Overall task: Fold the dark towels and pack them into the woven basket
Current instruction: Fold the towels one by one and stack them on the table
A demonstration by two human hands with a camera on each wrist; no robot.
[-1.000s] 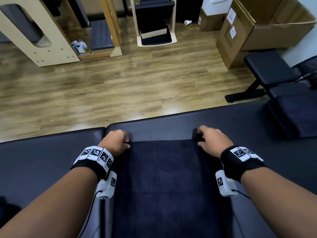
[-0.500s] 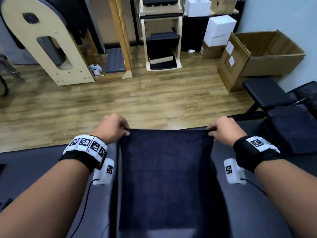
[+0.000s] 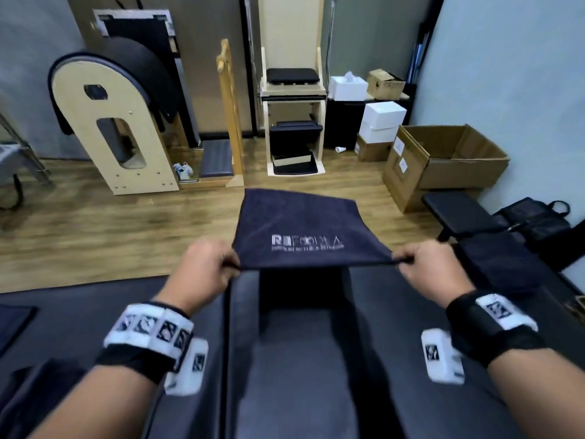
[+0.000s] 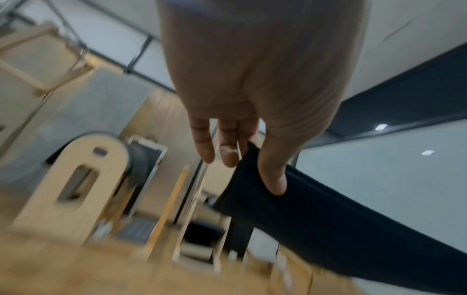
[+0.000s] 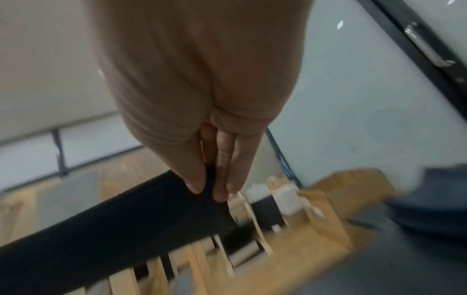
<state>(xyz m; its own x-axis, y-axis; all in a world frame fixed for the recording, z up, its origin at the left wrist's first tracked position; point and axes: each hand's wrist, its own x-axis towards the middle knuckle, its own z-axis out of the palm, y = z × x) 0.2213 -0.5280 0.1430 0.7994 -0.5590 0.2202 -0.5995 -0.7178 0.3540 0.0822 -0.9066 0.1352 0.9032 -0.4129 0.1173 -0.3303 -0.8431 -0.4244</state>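
A dark navy towel (image 3: 297, 228) with white lettering is held up in the air above the black padded table (image 3: 304, 359), its free end flung forward and away from me. My left hand (image 3: 207, 267) pinches its near left corner; the left wrist view shows the thumb and fingers clamped on the towel (image 4: 303, 215). My right hand (image 3: 425, 269) pinches the near right corner, with the thumb and fingertips closed on the towel (image 5: 141, 215) in the right wrist view. More dark towels (image 3: 500, 261) lie piled at the table's right. A sliver of something woven (image 3: 580, 307) shows at the right edge.
Beyond the table lies wooden floor. A wooden arched barrel (image 3: 117, 122) stands at the back left, a wooden chair unit (image 3: 292, 122) in the middle, and an open cardboard box (image 3: 443, 160) with white boxes (image 3: 381, 120) at the right. A black bench (image 3: 459, 213) stands by the right wall.
Both hands have lifted the towel's far corners off the table and swung it up and forward, so it now hangs in the air. The head view has tilted up.
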